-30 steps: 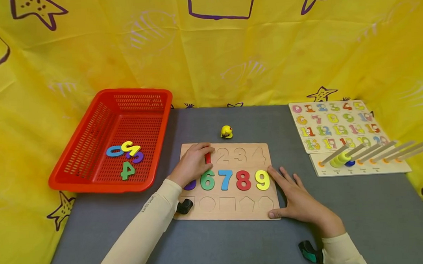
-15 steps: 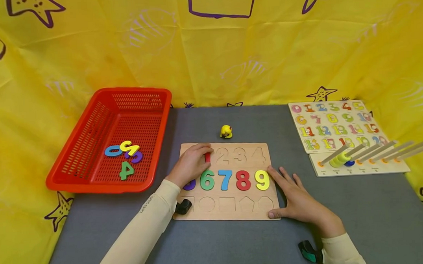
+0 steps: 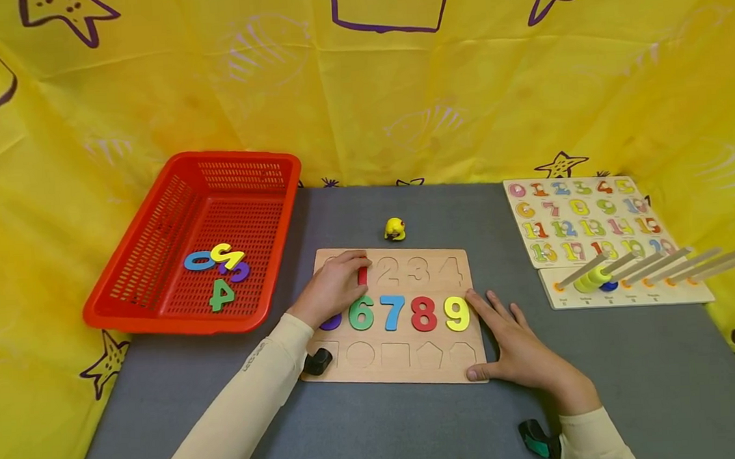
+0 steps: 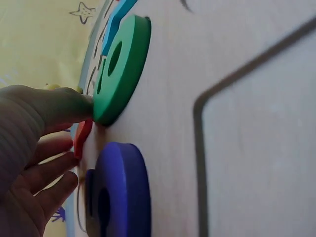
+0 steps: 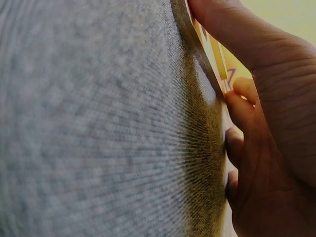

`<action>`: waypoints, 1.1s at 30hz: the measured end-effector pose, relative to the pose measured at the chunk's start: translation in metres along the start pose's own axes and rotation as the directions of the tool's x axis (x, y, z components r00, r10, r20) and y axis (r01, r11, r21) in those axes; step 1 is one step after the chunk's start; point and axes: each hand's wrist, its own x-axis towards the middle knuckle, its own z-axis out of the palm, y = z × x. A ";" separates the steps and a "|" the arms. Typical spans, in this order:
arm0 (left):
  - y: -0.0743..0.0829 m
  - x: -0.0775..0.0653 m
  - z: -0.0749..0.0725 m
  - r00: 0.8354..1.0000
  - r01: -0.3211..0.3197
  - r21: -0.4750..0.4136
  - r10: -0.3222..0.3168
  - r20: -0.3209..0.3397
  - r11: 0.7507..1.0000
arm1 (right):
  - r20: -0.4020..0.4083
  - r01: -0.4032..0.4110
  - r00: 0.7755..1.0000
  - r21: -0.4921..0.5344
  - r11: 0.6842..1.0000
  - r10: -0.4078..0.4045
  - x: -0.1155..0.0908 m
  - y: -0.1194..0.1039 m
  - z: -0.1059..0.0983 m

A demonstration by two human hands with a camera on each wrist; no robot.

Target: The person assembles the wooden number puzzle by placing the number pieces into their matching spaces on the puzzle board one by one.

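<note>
A wooden number board (image 3: 380, 371) lies on the grey table, with green 6 (image 3: 361, 313), blue 7 (image 3: 392, 313), red 8 (image 3: 423, 314) and yellow 9 (image 3: 457, 313) in its middle row. My left hand (image 3: 332, 288) pinches a red number 1 (image 3: 362, 275) in the top row; the palm hides part of that piece. In the left wrist view, the thumb is close by the green 6 and a purple 5 (image 4: 123, 197) lies below. Fingers spread, my right hand (image 3: 520, 349) rests along the board's right edge, its thumb at the near corner.
A red basket (image 3: 275, 240) at left holds several loose numbers, among them a green 4 (image 3: 222, 295) and blue 0 (image 3: 199, 261). Behind the board sits a small yellow toy (image 3: 395, 229). At right lie another number board (image 3: 588, 209) and a peg stand (image 3: 629, 296).
The view has shifted very slightly. Both hands stay in place, the left at the red number 1 and the right at the board's edge.
</note>
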 end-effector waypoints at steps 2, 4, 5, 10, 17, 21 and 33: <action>0.003 -0.003 -0.003 1.000 -0.008 0.012 0.008 -0.017 1.000 | 0.000 -0.001 1.000 -0.002 1.000 0.001 0.000 0.000 0.000; 0.009 -0.007 -0.009 0.999 -0.017 0.020 0.018 -0.040 1.000 | 0.000 -0.002 1.000 -0.004 1.000 0.002 0.000 0.000 0.000; 0.012 -0.009 -0.014 0.998 -0.023 0.020 0.024 -0.051 1.000 | -0.001 -0.002 1.000 -0.005 1.000 0.002 0.000 0.000 0.000; 0.034 -0.021 -0.047 0.990 -0.092 0.010 0.093 -0.102 0.996 | -0.006 0.000 1.000 -0.007 1.000 0.000 -0.001 0.000 0.000; 0.027 -0.031 -0.108 0.957 -0.153 0.066 0.165 -0.239 0.986 | -0.002 -0.003 1.000 -0.007 1.000 0.003 0.000 0.000 0.000; -0.002 -0.033 -0.141 0.966 -0.046 0.129 0.077 -0.249 0.991 | -0.003 0.000 1.000 -0.004 1.000 0.000 0.000 -0.001 -0.001; -0.116 -0.051 -0.202 0.975 0.197 0.296 -0.219 0.044 0.935 | -0.008 -0.007 1.000 -0.001 1.000 0.007 -0.001 -0.003 0.000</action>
